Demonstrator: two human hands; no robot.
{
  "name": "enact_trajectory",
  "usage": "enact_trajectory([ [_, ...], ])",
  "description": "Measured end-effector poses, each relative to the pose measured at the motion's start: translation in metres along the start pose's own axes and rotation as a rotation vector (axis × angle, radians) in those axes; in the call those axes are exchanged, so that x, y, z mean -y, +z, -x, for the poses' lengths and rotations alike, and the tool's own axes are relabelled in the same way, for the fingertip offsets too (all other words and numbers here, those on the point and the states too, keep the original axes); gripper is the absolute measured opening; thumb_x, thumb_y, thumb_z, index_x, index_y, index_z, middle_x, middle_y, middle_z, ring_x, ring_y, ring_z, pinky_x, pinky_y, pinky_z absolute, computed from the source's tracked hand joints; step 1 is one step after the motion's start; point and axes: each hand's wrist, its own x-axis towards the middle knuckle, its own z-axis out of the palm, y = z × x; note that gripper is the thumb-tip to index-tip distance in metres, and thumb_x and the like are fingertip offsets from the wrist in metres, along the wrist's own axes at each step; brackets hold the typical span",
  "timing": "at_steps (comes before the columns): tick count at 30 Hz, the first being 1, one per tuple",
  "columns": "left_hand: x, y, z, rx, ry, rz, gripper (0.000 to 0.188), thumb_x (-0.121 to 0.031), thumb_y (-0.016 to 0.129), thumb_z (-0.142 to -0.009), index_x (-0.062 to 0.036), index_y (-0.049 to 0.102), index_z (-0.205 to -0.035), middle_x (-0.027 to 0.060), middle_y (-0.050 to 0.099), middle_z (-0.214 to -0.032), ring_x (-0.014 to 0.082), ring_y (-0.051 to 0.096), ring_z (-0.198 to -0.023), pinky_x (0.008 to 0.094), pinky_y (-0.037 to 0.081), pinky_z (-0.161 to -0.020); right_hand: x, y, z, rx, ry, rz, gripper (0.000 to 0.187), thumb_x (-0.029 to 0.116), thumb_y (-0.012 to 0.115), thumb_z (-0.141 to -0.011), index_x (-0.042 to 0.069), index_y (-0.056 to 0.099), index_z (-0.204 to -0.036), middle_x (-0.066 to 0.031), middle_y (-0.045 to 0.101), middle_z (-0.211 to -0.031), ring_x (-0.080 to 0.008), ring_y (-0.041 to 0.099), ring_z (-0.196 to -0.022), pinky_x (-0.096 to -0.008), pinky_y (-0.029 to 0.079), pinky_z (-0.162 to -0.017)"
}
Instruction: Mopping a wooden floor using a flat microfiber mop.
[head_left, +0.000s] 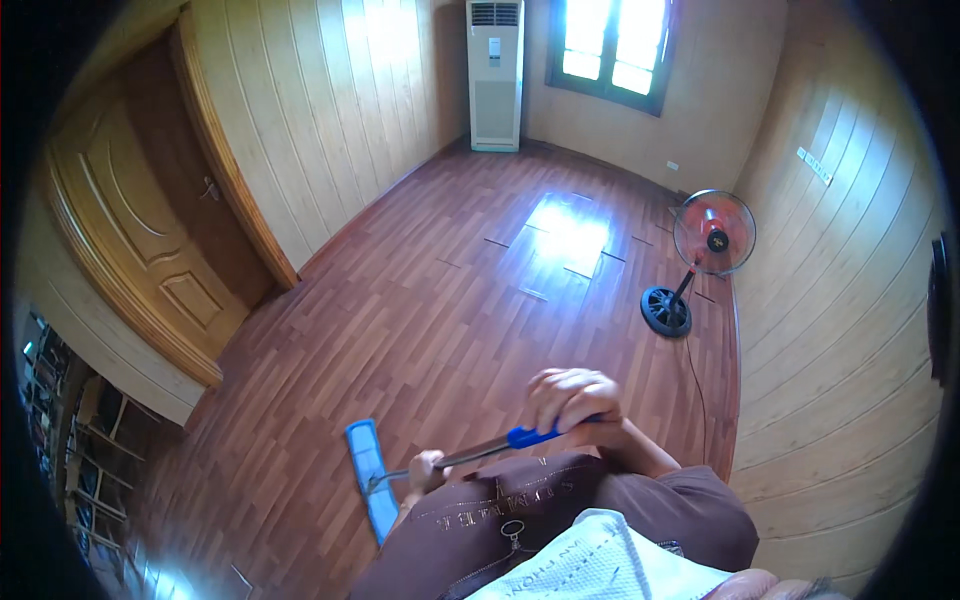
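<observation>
A flat mop with a blue pad [366, 460] lies across my body, its pad on the wood floor to my left. My right hand [573, 402] is closed near the upper end of the pole, by the blue grip [533, 436]. Lower down, my left hand [428, 470] wraps round the metal pole [476, 452], close to the mop head. The pole slants down from right to left, in front of my brown top. Part of the pad's near end is hidden by my left forearm.
A standing fan [714, 235] with a round black base stands by the right wall, its cord trailing along the floor [430, 330]. An upright air conditioner [496, 80] stands at the far wall beside a window [613, 40]. At left are a wooden door [150, 220] and a cluttered rack [95, 440].
</observation>
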Motion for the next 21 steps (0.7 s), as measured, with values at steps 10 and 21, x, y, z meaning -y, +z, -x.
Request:
enact_trajectory([
  [10,0.11,-0.066,0.121,-0.471,-0.308,-0.235,0.027,-0.024,0.061,-0.067,-0.0045,0.05,-0.052,0.0205,0.055,-0.059,0.0331,0.058,-0.054,0.0422,0.039,-0.048,-0.129,0.075,0.022,0.331,0.446,-0.505,0.018,0.019,0.064,-0.09,0.002,0.059,-0.086,-0.0132,0.061,-0.092,-0.0265,0.059,-0.093,-0.0394,0.045,-0.081],
  [21,0.212,-0.038,0.226,-0.557,-0.509,-0.598,0.038,-0.039,0.061,-0.069,-0.0105,0.041,-0.054,0.0085,0.047,-0.051,0.0282,0.05,-0.047,0.0416,0.036,-0.047,-0.15,0.155,0.072,0.656,0.887,-0.689,0.024,0.012,0.064,-0.09,0.003,0.058,-0.111,-0.0079,0.057,-0.118,-0.0167,0.051,-0.109,-0.0321,0.043,-0.092],
])
